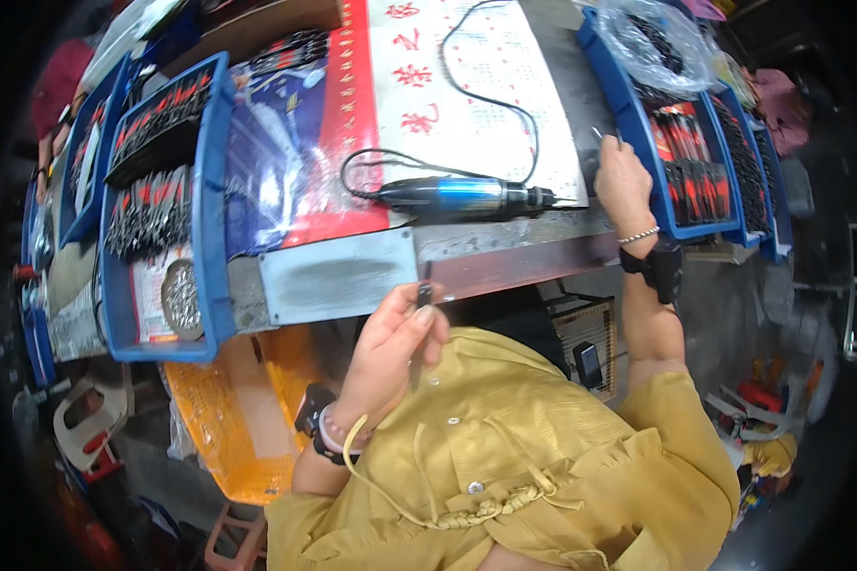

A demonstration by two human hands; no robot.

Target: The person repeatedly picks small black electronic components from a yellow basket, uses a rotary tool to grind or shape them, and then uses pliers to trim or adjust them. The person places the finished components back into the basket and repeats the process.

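Note:
My left hand (390, 335) is raised at the table's near edge, thumb and fingers pinching a small black piece (425, 294) whose kind I cannot make out. My right hand (624, 186) reaches out beside a blue bin (611, 81), its fingers closed. A thin, shiny metal piece (597, 136) sticks out at those fingertips; blur hides its kind. Between the hands, on printed paper (467, 114), lies a black and blue electric screwdriver (467, 195) with its bit pointing right and its black cord (538, 143) looping away. A worn pale plate (338, 278) lies left of my left hand.
Left stands a blue bin (214, 209) with black-and-red parts and a round dish (183, 303) of small metal pieces. The right bin holds similar bundled parts (690, 171) and a clear plastic bag (671, 43). A yellow crate (243, 409) is below the table. Other people show at both sides.

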